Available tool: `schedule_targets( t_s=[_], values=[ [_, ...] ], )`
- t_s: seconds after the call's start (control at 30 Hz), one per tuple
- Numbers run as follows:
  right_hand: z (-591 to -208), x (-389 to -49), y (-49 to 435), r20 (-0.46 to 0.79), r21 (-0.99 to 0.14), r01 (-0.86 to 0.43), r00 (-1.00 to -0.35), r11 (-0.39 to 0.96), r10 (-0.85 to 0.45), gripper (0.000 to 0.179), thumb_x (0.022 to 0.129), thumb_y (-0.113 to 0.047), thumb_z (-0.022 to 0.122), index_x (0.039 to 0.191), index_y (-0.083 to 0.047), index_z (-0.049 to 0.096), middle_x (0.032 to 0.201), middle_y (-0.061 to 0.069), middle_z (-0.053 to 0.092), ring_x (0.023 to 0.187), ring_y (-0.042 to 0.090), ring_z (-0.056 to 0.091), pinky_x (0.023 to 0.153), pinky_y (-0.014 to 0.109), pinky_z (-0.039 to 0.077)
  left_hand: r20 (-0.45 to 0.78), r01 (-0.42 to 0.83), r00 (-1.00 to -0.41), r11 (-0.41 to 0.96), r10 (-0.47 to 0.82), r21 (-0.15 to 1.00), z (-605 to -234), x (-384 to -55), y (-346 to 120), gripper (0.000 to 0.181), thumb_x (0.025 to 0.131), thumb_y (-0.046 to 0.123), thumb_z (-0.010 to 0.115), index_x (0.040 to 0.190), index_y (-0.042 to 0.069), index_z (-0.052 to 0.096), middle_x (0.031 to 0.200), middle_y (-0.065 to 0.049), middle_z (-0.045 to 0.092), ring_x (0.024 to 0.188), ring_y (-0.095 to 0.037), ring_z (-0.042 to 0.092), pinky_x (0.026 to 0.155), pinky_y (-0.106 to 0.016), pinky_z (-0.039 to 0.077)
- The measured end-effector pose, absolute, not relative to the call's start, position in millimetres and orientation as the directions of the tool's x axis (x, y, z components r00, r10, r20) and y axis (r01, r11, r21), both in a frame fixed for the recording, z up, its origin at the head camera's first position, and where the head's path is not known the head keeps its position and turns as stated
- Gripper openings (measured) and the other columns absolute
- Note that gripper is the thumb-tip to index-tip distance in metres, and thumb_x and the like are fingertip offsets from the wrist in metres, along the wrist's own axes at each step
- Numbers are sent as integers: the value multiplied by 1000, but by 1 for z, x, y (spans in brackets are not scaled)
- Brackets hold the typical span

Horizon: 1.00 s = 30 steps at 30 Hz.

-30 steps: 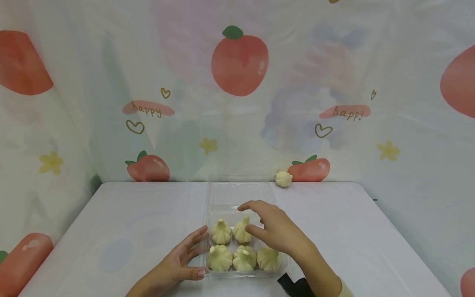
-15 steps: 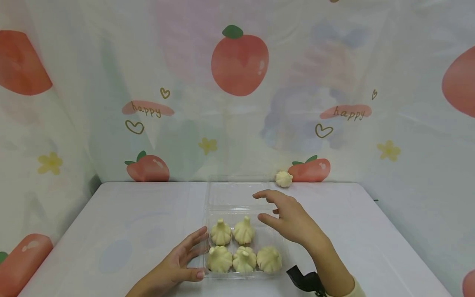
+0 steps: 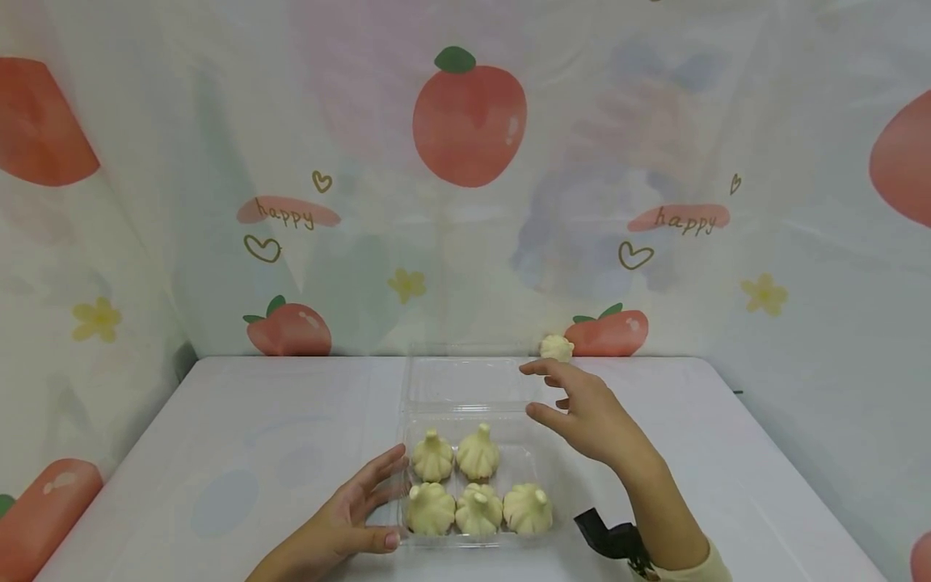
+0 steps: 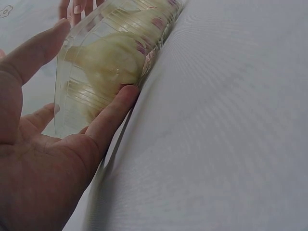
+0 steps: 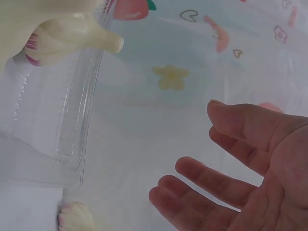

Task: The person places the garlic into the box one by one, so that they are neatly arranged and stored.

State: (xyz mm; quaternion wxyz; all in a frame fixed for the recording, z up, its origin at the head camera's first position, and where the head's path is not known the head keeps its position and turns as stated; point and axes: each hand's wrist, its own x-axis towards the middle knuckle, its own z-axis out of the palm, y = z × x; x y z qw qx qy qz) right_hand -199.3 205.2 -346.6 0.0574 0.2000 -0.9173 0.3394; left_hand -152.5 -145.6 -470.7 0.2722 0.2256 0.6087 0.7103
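Note:
A clear plastic clamshell box holds several garlic bulbs: two in the back row, three in front. The back right compartment has no bulb in it. My left hand rests against the box's left side; in the left wrist view its extended fingers touch the clear wall beside a bulb. To the right of the box, my right hand hovers over the table with fingers spread and nothing in them. Just beyond those fingertips, a single garlic bulb lies at the table's back edge, partly hidden.
The box's clear lid is folded back flat toward the rear. A black strap hangs by the right wrist. Behind the white table rises a printed curtain with fruit and hearts.
My right hand has moved from over the back row of bulbs toward the far right, nearing the lone garlic bulb. The left hand stays at the box's side.

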Motion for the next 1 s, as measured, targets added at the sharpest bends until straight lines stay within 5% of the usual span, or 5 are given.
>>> schedule_targets(
  t_s=[1.0],
  values=[
    [-375,-237,243,272,-637,-329,-942,698,-196,54,90,-16,73,140,-11,52,139,17,57,123,42,58,92,52,53,-12,-115,-749,-111,662,987,-471,-153,-145,93,94,10,69,162,21,7,166,-17,1,149,-39,21,105,-52,45]
  ],
)
